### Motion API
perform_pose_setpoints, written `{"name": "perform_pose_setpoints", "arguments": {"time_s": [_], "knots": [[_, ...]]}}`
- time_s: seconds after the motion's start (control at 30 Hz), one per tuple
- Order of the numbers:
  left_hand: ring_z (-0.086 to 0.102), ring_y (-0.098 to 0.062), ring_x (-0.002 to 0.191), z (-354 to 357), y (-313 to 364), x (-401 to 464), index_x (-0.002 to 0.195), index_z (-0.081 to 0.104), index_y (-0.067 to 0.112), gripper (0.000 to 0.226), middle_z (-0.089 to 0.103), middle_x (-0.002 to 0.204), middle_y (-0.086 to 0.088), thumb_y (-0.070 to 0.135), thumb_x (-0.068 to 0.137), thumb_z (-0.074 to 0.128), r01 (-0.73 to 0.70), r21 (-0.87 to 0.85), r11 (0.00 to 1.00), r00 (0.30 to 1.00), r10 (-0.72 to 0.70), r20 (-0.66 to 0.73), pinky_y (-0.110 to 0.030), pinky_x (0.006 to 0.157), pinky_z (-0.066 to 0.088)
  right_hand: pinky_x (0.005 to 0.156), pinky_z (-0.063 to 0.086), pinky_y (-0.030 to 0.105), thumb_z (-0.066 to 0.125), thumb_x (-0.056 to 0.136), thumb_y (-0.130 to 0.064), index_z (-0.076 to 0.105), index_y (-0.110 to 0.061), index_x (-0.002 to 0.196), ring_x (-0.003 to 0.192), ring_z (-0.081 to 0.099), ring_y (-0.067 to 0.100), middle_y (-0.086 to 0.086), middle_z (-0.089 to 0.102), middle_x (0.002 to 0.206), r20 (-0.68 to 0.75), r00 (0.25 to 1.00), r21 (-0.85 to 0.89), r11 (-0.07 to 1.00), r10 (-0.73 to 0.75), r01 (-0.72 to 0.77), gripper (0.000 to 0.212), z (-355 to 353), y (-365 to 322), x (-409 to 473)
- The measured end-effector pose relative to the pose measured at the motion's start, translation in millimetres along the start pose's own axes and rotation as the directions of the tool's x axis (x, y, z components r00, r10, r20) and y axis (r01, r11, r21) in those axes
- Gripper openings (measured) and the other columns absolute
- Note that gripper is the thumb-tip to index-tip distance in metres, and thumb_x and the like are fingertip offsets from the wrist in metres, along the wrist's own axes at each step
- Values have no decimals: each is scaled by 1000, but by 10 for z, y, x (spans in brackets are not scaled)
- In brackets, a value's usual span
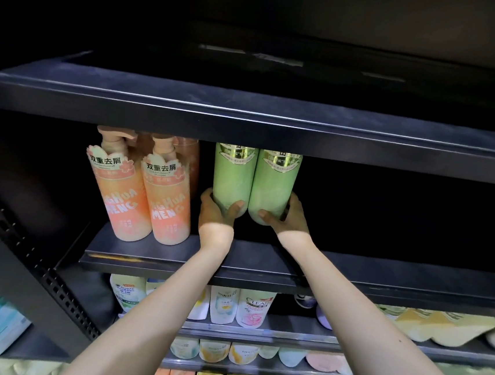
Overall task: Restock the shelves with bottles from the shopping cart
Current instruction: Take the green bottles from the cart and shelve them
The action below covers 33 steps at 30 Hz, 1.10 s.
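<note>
The left hand (218, 211) and right hand (285, 216) each grip the base of a green bottle (233, 177), steadying the upright pair beside the orange bottles (145, 195) on the shelf (262, 267).

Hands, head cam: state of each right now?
Left hand: grips the left green bottle near its base.
Right hand: grips the right green bottle near its base.

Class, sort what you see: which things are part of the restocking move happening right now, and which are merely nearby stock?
In use: left hand; right hand; left green bottle; right green bottle; the shelf they go on.

Merely nearby: two orange pump bottles; lower-shelf bottles.
</note>
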<state>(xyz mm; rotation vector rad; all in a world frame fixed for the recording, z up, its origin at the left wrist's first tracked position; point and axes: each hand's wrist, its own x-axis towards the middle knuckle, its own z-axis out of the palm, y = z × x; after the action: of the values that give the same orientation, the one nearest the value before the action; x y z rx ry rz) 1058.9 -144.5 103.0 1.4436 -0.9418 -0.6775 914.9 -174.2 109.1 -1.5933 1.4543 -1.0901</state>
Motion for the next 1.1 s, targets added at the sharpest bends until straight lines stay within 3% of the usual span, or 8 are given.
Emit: {"name": "perform_pose_setpoints", "arguments": {"time_s": [0.07, 0.23, 0.5, 0.67, 0.77, 0.87, 1.0, 1.1], "knots": [[56, -19, 107, 14, -12, 48, 137, 38, 1, 67, 58, 127, -15, 19, 84, 73, -17, 9, 1000, 1000, 17, -13, -11, 79, 36, 106, 40, 44, 80, 76, -22, 34, -13, 145, 127, 47, 27, 12, 45, 140, -7, 1000, -17, 1000, -11, 11, 83, 15, -10, 32], [54, -29, 116, 37, -39, 133, 136, 44, 3, 64, 55, 128, -16, 25, 83, 73, -35, 86, 996, 998, 40, -56, -25, 91, 38, 107, 39, 42, 80, 77, -20, 35, -13, 146, 127, 46, 27, 13, 44, 138, -7, 1000, -23, 1000, -21, 21, 83, 50, -17, 112], [53, -31, 123, 76, -63, 221, 148, 30, 9, 75, 53, 138, -13, 38, 88, 64, 19, 201, 979, 999, -11, -39, -34, 96, 42, 107, 40, 44, 79, 77, -18, 34, -13, 145, 125, 48, 27, 13, 46, 137, -7, 1000, 17, 1000, -6, 6, 82, 117, -50, 165], [48, -31, 128, 77, -34, 229, 151, 20, 10, 79, 46, 145, -12, 41, 91, 60, 68, 258, 964, 998, -70, -3, -37, 102, 40, 105, 41, 35, 78, 78, -15, 34, -15, 146, 126, 48, 25, 11, 48, 138, -9, 1000, 29, 1000, -1, 1, 81, 122, -74, 166], [42, -31, 133, 51, 22, 152, 150, 19, 2, 79, 40, 148, -18, 35, 91, 60, 101, 355, 929, 994, -108, -2, -35, 106, 35, 102, 35, 24, 74, 82, -14, 27, -13, 149, 131, 44, 25, 11, 42, 144, 24, 1000, -67, 998, 13, -12, 82, 120, -67, 122], [43, -33, 130, -45, 88, -55, 142, 32, -3, 69, 44, 142, -22, 25, 87, 64, 54, 449, 892, 998, -58, -4, -34, 105, 32, 102, 26, 19, 66, 90, -22, 26, -7, 150, 138, 34, 26, 15, 30, 152, 3, 996, -247, 965, 92, -88, 74, 64, -66, -21], [50, -38, 113, -179, 139, -434, 124, 52, 0, 48, 58, 121, -21, 33, 89, 58, -120, 708, 696, 973, -59, 224, -41, 91, 40, 93, 29, 16, 59, 94, -26, 52, -7, 135, 128, 47, 23, 11, 50, 139, -20, 998, -341, 938, 65, -68, 46, -273, -31, -495], [48, -30, 120, -100, 210, -759, 134, 45, 7, 54, 59, 124, -11, 37, 91, 55, -328, 664, 672, 902, 15, 431, -40, 98, 38, 94, 31, 17, 55, 95, -29, 55, -12, 131, 123, 49, 16, 1, 56, 131, -78, 997, -394, 918, 17, -47, 39, -685, 52, -1084]]}}
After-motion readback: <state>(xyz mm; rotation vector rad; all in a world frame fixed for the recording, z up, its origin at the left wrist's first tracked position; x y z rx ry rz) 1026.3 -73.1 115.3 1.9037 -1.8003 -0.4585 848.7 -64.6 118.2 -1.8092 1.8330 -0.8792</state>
